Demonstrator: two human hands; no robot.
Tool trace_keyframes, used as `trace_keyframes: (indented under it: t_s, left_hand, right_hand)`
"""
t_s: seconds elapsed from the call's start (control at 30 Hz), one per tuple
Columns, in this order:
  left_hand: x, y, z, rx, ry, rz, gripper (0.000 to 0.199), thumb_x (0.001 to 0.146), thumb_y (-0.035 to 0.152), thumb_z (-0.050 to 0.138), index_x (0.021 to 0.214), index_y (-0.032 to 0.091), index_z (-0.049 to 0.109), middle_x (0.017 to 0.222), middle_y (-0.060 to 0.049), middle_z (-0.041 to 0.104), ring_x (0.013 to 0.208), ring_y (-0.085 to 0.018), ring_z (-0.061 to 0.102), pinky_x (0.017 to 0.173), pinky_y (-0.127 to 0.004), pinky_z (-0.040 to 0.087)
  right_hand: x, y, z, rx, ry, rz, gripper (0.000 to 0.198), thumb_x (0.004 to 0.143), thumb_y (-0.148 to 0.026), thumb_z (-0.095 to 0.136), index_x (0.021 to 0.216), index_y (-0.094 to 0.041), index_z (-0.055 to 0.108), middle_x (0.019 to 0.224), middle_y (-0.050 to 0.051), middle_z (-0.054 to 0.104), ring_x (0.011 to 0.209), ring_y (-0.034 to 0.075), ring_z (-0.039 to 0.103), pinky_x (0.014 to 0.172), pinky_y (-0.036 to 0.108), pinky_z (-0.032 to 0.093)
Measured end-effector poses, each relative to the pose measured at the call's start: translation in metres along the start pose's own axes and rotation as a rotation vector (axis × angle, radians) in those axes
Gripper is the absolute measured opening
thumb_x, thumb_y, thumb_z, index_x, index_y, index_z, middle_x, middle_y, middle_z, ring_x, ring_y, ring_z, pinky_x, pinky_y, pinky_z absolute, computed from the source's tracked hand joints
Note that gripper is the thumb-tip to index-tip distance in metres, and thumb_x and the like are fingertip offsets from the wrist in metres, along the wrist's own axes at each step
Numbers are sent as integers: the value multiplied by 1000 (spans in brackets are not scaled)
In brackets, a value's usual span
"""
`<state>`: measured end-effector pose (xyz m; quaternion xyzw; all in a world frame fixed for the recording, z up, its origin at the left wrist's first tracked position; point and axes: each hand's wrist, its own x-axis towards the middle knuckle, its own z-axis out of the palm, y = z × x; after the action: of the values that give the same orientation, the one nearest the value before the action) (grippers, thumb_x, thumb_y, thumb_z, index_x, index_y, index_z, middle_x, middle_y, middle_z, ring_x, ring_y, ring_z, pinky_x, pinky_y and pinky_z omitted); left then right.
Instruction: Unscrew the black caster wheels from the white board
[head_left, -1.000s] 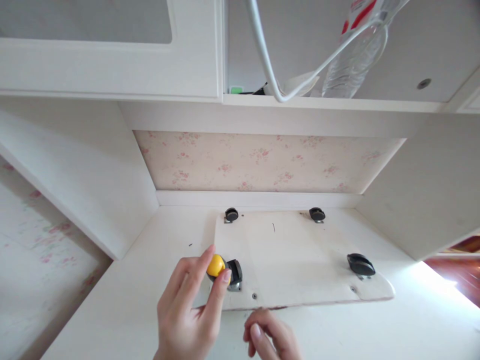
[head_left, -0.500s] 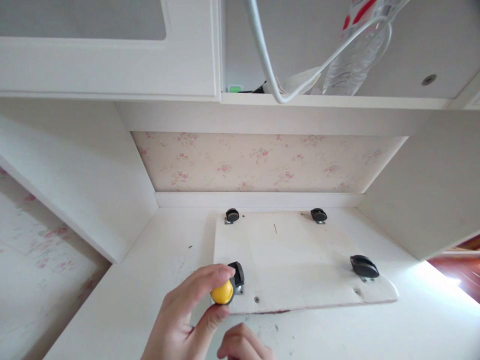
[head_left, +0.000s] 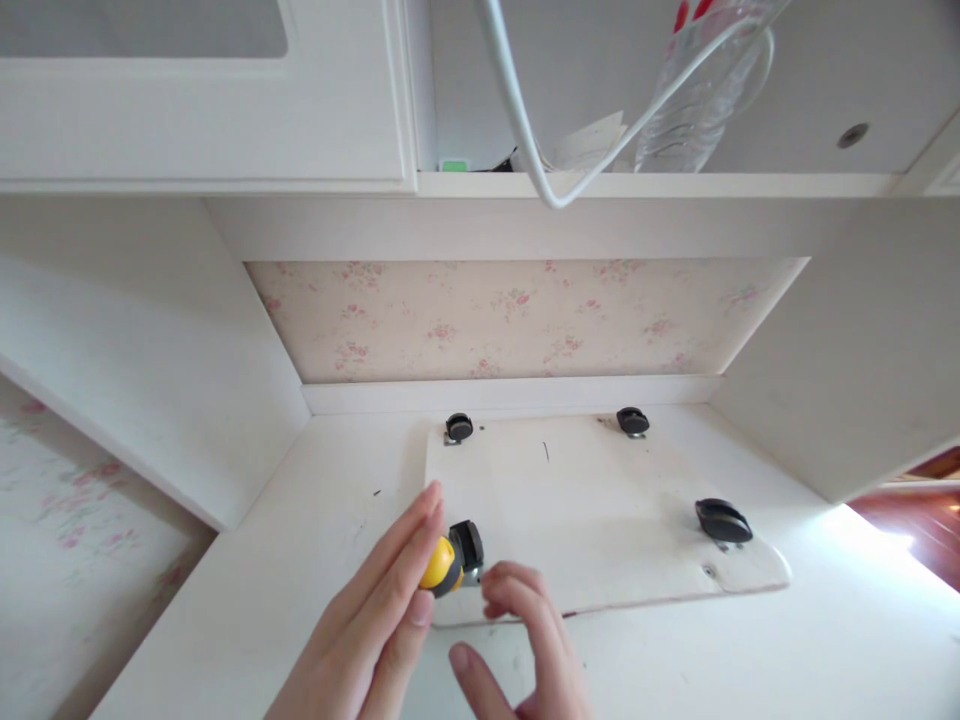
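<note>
A screwdriver [head_left: 439, 566] with a yellow and black handle is seen nearly end-on, its shaft hidden. My left hand [head_left: 367, 620] has its fingers straight and together along the handle's left side, with the thumb just below, keeping hold of it. Right behind the handle is a black caster [head_left: 468, 546] at the near left corner of a white board [head_left: 570, 520]. To the right of the handle, my right hand [head_left: 525, 640] is apart from it and holds nothing; its fingers are bent and the thumb is spread away.
More black casters sit on the board: one at far left [head_left: 459, 427], one at far right [head_left: 633, 421], one at near right [head_left: 724, 521]. The board lies on a white desktop [head_left: 360, 470]. Overhead, a shelf holds a plastic bottle [head_left: 686, 110], and a white cable [head_left: 525, 130] hangs down.
My left hand has gone from pinching the handle top and bottom to lying along its left side with straighter fingers. My right hand has risen beside the handle and opened. The view has shifted slightly.
</note>
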<state>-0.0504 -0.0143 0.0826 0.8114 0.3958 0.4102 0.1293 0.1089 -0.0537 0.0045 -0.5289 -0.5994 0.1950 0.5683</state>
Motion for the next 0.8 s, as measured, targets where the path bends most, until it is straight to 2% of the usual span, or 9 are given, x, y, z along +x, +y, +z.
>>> trace_keyframes:
  t_s: [0.1, 0.17, 0.23, 0.33, 0.4, 0.5, 0.57, 0.73, 0.8]
  left_hand:
    - [8, -2, -5, -9, -2, 134, 45, 95, 17, 52, 138, 29, 53, 131, -4, 65, 122, -21, 60, 101, -29, 53]
    - [12, -4, -4, 1, 71, 184, 39, 91, 14, 56, 128, 28, 60, 120, -4, 70, 119, -23, 62, 103, -35, 52]
    - [14, -4, -1, 29, 146, 170, 36, 89, 15, 61, 123, 26, 62, 113, -4, 72, 113, -24, 65, 103, -38, 52]
    - [14, -2, 0, 49, 208, 81, 33, 86, 19, 67, 118, 26, 64, 111, -5, 72, 106, -23, 68, 96, -34, 56]
    - [14, -2, -4, 8, 102, 41, 39, 89, 21, 64, 127, 28, 60, 123, -7, 68, 114, -24, 65, 95, -33, 57]
    - [19, -5, -13, -105, -198, 33, 55, 97, 23, 50, 149, 32, 38, 147, -6, 51, 133, -24, 51, 102, -36, 52]
    - [26, -8, -17, -172, -297, 31, 55, 99, 21, 44, 151, 35, 34, 148, -4, 49, 136, -24, 46, 105, -41, 49]
    - [41, -9, -13, -213, -168, 57, 33, 93, 23, 59, 124, 32, 64, 114, -3, 73, 119, -26, 63, 107, -48, 48]
    - [41, -5, -6, -168, -62, 7, 25, 87, 27, 69, 111, 29, 68, 104, -2, 75, 115, -28, 65, 106, -49, 49]
  right_hand:
    - [35, -15, -13, -52, -151, -22, 49, 81, -31, 74, 123, -30, 48, 124, 9, 61, 108, 25, 63, 86, 36, 58]
    - [50, -19, -15, -41, -247, -78, 47, 84, -35, 72, 124, -30, 48, 117, 6, 66, 103, 22, 65, 87, 35, 57]
    - [60, -19, -14, -17, -303, -133, 43, 88, -36, 68, 126, -30, 47, 108, 2, 71, 94, 19, 68, 85, 34, 57]
    - [69, -17, -16, 8, -396, -168, 47, 93, -30, 60, 136, -30, 43, 108, 1, 73, 93, 18, 69, 84, 32, 57]
    - [76, -17, -21, 15, -472, -167, 52, 94, -27, 58, 143, -30, 39, 112, 2, 72, 95, 18, 69, 82, 31, 56]
    - [90, -19, -31, 71, -603, -103, 60, 93, -25, 60, 147, -31, 35, 113, 2, 71, 96, 18, 69, 79, 30, 56]
    - [100, -19, -37, 132, -684, -62, 66, 91, -24, 63, 150, -31, 33, 115, 1, 71, 100, 18, 68, 84, 31, 55]
    - [108, -16, -42, 164, -766, -148, 84, 92, -24, 61, 158, -33, 8, 116, 3, 71, 94, 17, 69, 85, 36, 55]
    - [105, -15, -40, 86, -710, -195, 93, 85, -29, 71, 157, -33, 13, 120, 6, 69, 97, 20, 68, 83, 36, 55]
